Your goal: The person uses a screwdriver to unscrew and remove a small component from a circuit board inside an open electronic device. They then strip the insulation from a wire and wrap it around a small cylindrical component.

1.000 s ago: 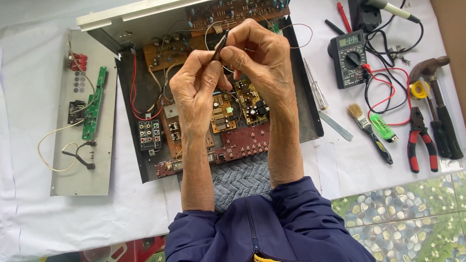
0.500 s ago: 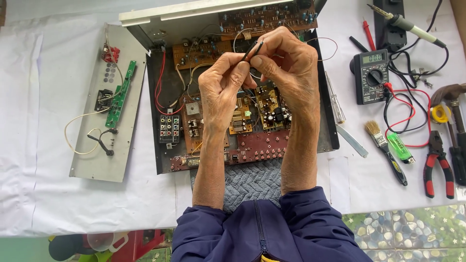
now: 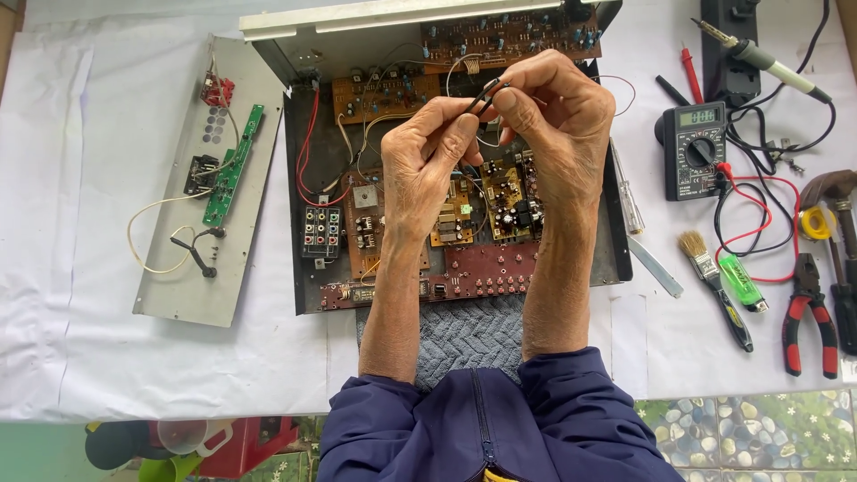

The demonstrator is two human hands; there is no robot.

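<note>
The open chassis (image 3: 303, 268) is dull grey sheet metal, its circuit boards (image 3: 482, 268) matt brown. Left of the chassis lies a brushed metal panel (image 3: 178, 286) carrying a glossy green board (image 3: 230, 170). White paper (image 3: 107, 357), smooth and faintly creased, covers the bench. Just below the chassis sits a grey knitted cloth (image 3: 469, 335) (rough, ribbed weave). Right of the chassis, the multimeter (image 3: 694, 147) is matt dark plastic, and the pliers (image 3: 808, 312) have shiny red plastic grips.

Left hand (image 3: 428, 152) and right hand (image 3: 553, 116) pinching a black wire (image 3: 484, 93) above an open amplifier chassis (image 3: 308, 223).
</note>
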